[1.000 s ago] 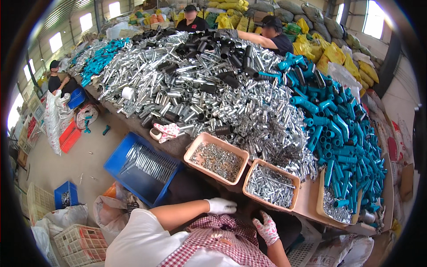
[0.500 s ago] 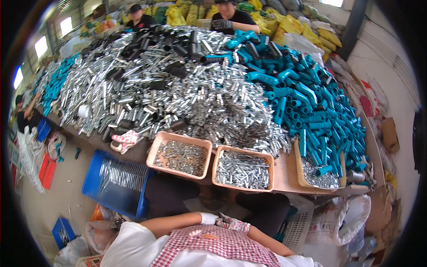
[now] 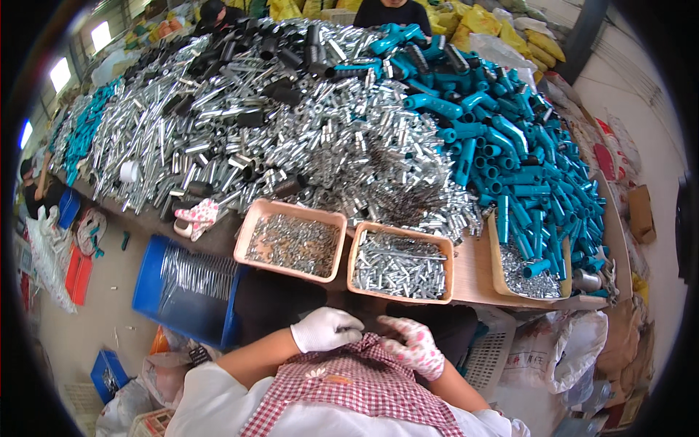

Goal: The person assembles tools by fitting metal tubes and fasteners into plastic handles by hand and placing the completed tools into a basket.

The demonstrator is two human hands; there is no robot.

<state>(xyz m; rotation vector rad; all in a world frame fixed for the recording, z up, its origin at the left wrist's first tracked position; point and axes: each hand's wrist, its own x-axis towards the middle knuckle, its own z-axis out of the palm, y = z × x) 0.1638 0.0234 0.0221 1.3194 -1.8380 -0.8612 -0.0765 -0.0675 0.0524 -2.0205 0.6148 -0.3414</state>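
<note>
My left hand [image 3: 325,329], in a plain white glove, is over my lap with its fingers curled at the upper edge of a red-and-white checked apron [image 3: 342,375]. The cloth is bunched up there and seems pinched by the fingertips. Facing it, my right hand [image 3: 416,345] wears a white glove with a pink-red pattern. Its fingers point left and stand apart from the thumb, which lies by the bunched cloth. Ahead are a pinkish tray [image 3: 338,271] of small metal parts and another tray [image 3: 354,290] of short metal pins.
Metal tubes [image 3: 211,138] and teal handles [image 3: 502,146] are heaped across the table. A third tray [image 3: 501,280] holds small parts at the right. A blue bin [image 3: 149,284] of metal rods is at the left, a patterned glove [image 3: 196,217] behind it. Co-workers sit around the heap.
Both hands have risen from the lap and moved apart from each other. The apron's edge has come up between them. The view has shifted slightly, and the far co-workers have leaned or moved.
</note>
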